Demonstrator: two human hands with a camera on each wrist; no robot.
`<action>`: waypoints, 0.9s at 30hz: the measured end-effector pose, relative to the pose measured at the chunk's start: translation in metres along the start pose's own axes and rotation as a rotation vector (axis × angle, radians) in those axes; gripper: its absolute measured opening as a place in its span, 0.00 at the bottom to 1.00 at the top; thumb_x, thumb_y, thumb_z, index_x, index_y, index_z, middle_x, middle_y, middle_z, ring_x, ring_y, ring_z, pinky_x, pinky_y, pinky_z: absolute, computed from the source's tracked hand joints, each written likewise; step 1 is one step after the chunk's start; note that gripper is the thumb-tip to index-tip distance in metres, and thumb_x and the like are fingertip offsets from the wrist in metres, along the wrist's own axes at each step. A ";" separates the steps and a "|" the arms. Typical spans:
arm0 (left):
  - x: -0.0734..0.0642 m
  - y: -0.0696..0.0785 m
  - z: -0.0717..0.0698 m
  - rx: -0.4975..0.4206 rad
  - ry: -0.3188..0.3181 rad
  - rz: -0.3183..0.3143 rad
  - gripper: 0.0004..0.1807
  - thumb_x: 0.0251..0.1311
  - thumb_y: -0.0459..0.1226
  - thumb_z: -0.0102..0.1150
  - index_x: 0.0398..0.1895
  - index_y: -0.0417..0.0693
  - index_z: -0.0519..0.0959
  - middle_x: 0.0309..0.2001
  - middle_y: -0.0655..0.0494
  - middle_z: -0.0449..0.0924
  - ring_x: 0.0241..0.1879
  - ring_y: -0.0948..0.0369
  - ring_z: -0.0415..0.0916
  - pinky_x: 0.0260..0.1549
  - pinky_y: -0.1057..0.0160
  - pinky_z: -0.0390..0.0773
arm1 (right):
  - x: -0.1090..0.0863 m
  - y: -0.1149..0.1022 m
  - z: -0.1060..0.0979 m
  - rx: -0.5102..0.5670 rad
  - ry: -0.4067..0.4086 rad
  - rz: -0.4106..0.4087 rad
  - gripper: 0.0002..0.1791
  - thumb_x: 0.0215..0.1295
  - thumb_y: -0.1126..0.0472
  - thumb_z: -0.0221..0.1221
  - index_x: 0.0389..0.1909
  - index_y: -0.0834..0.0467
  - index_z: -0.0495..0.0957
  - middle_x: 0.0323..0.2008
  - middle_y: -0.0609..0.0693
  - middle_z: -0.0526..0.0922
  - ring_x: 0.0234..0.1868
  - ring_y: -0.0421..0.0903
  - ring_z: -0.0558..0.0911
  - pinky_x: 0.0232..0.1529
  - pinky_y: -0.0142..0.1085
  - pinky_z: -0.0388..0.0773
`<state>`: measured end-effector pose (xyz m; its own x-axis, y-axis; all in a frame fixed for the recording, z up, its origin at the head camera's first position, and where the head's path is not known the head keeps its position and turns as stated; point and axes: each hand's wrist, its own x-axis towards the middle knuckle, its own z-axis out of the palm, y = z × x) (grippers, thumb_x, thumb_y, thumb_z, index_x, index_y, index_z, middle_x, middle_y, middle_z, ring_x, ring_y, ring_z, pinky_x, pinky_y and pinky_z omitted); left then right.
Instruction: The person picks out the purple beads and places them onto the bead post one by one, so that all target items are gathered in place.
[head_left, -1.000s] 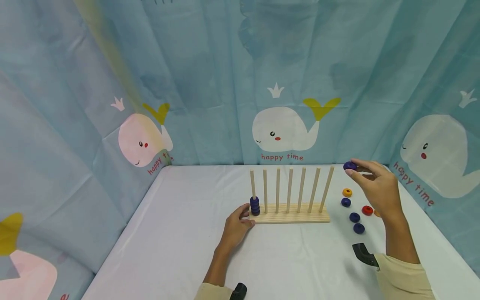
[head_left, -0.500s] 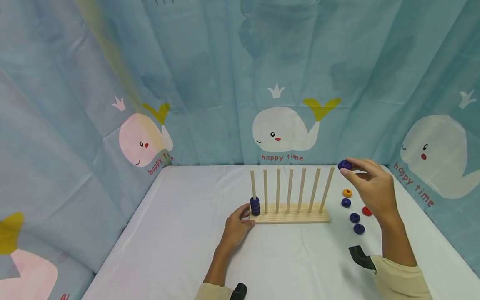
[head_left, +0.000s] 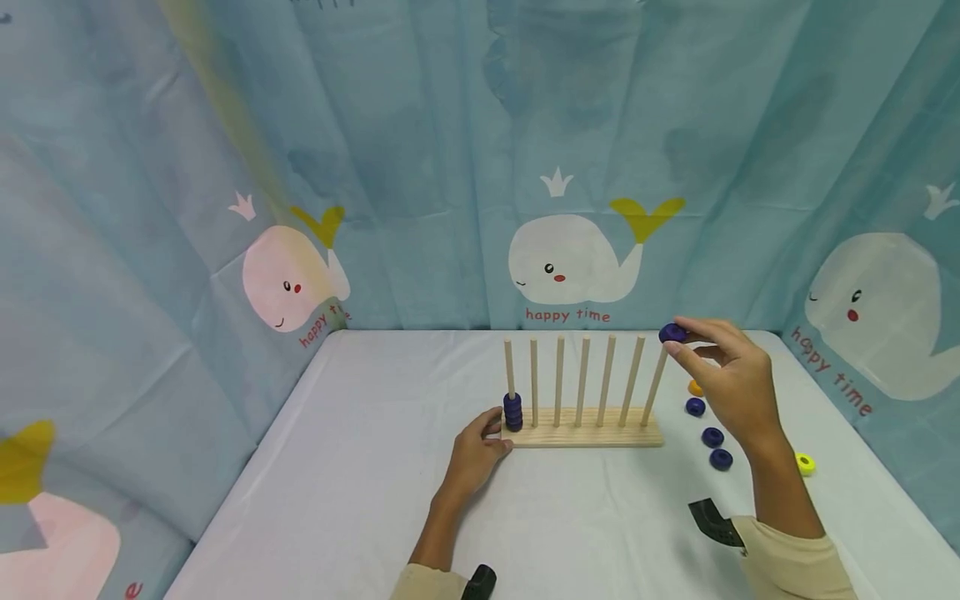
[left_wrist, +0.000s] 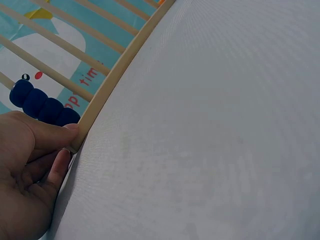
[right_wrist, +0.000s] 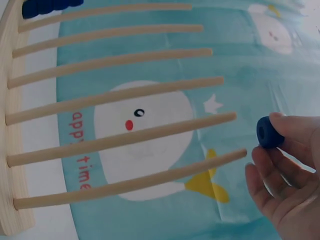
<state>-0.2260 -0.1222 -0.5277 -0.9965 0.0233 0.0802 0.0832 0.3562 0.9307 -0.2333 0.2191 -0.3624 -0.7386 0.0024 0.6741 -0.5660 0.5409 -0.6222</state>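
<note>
A pale wooden peg rack (head_left: 588, 438) stands on the white table, its upright pegs in a row. Several dark blue beads (head_left: 512, 412) are stacked on the leftmost peg. My left hand (head_left: 472, 454) grips the left end of the base; in the left wrist view its thumb (left_wrist: 65, 134) lies against the edge below the stack. Between thumb and fingers my right hand (head_left: 731, 379) pinches another dark blue bead (right_wrist: 270, 132). That bead is just above the tip of the rightmost peg (right_wrist: 240, 154), a small gap apart in the right wrist view, its hole facing the peg side.
Right of the rack lie loose blue beads (head_left: 712, 437), an orange bead (head_left: 695, 388) partly behind my right hand, and a yellow bead (head_left: 805, 464) beside the right forearm. A blue curtain (head_left: 420, 250) printed with whales hangs behind the table.
My right hand has carried the blue bead left, from beside the rack to the top of the rightmost peg. The red bead is now hidden and the yellow one shows. My left hand stays put.
</note>
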 end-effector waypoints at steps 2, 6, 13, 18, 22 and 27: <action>0.000 0.001 0.000 -0.004 0.001 0.002 0.32 0.59 0.34 0.65 0.68 0.49 0.69 0.53 0.49 0.78 0.45 0.60 0.79 0.44 0.62 0.79 | 0.000 -0.001 0.002 0.007 -0.008 -0.017 0.22 0.59 0.64 0.68 0.56 0.55 0.80 0.48 0.47 0.80 0.47 0.36 0.77 0.50 0.21 0.71; 0.000 0.002 0.000 -0.004 0.000 -0.003 0.32 0.59 0.34 0.65 0.68 0.49 0.69 0.53 0.50 0.78 0.47 0.60 0.79 0.45 0.62 0.79 | 0.000 -0.003 0.007 0.038 -0.026 -0.055 0.22 0.58 0.68 0.68 0.55 0.59 0.80 0.48 0.48 0.80 0.48 0.37 0.78 0.50 0.22 0.72; 0.000 0.000 0.000 -0.012 0.000 0.020 0.32 0.59 0.32 0.64 0.68 0.46 0.69 0.53 0.47 0.78 0.48 0.58 0.79 0.45 0.62 0.79 | -0.001 -0.008 0.016 0.031 -0.040 -0.104 0.24 0.56 0.69 0.68 0.56 0.57 0.80 0.47 0.48 0.80 0.48 0.37 0.77 0.49 0.23 0.73; -0.001 0.000 0.000 -0.007 -0.004 0.015 0.32 0.59 0.33 0.64 0.68 0.47 0.68 0.53 0.48 0.78 0.47 0.59 0.79 0.45 0.63 0.79 | 0.002 -0.022 0.018 0.051 -0.053 -0.113 0.24 0.55 0.73 0.67 0.55 0.62 0.80 0.48 0.52 0.80 0.47 0.37 0.77 0.49 0.22 0.73; -0.001 0.000 0.000 -0.014 -0.004 0.014 0.32 0.59 0.33 0.64 0.68 0.48 0.68 0.52 0.48 0.78 0.46 0.58 0.80 0.45 0.61 0.79 | 0.005 -0.045 0.018 0.081 -0.077 -0.124 0.22 0.54 0.77 0.66 0.53 0.68 0.79 0.47 0.58 0.79 0.45 0.41 0.78 0.48 0.23 0.74; 0.000 -0.001 0.000 -0.013 -0.005 0.014 0.32 0.59 0.33 0.64 0.68 0.48 0.68 0.53 0.48 0.78 0.47 0.58 0.80 0.45 0.62 0.79 | 0.007 -0.067 0.021 0.078 -0.124 -0.106 0.20 0.56 0.76 0.65 0.52 0.70 0.79 0.47 0.60 0.79 0.44 0.46 0.80 0.47 0.22 0.74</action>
<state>-0.2255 -0.1226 -0.5284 -0.9953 0.0331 0.0910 0.0968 0.3437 0.9341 -0.2080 0.1655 -0.3243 -0.7102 -0.1573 0.6862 -0.6662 0.4654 -0.5827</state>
